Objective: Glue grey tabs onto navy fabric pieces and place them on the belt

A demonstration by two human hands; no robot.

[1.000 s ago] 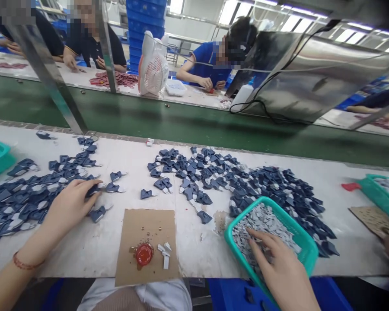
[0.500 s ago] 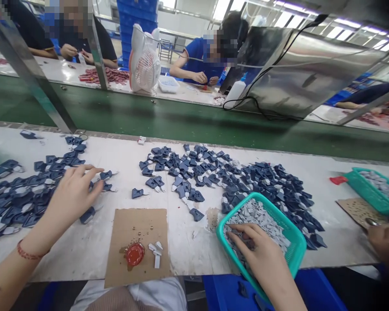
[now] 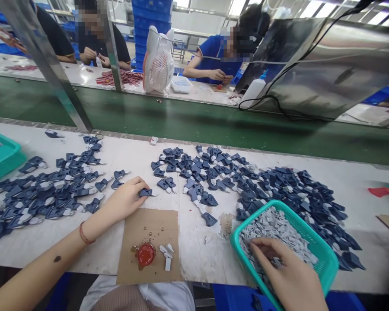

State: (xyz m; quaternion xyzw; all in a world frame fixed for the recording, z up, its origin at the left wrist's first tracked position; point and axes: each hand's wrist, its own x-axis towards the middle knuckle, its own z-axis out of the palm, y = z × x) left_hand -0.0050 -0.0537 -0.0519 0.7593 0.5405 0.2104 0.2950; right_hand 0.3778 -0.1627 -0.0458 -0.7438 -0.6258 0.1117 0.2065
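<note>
The white tabletop (image 3: 205, 265) is the biggest thing, and it runs past the brown card (image 3: 132, 226) on both sides. Behind the card and out to its right is a large messy pile of blue parts (image 3: 280, 190), and a second pile of blue parts (image 3: 55, 203) lies to the card's left. Right of the card sits a green basket (image 3: 326, 257) full of little grey bits (image 3: 288, 229), likely put there because the right hand can reach it easily. The card may lie at the near edge to keep the tabletop clean (wet spots (image 3: 141, 268) show by the red dish (image 3: 145, 254) on it). The right hand (image 3: 287, 270) is in the basket, right of the card, with its fingers bent down into the grey bits and a small gap by the thumb; I cannot tell if they have hold of a bit. The left hand (image 3: 131, 195) is just behind the card, its fingers drawn close around one end of a blue piece (image 3: 146, 192), maybe because that end is thick. The piece is at the fingertips, touching them, with its thin tail pointing right; I cannot tell if they grip it. Smallest are a few loose bits (image 3: 167, 263) on the card, right of the dish.
</note>
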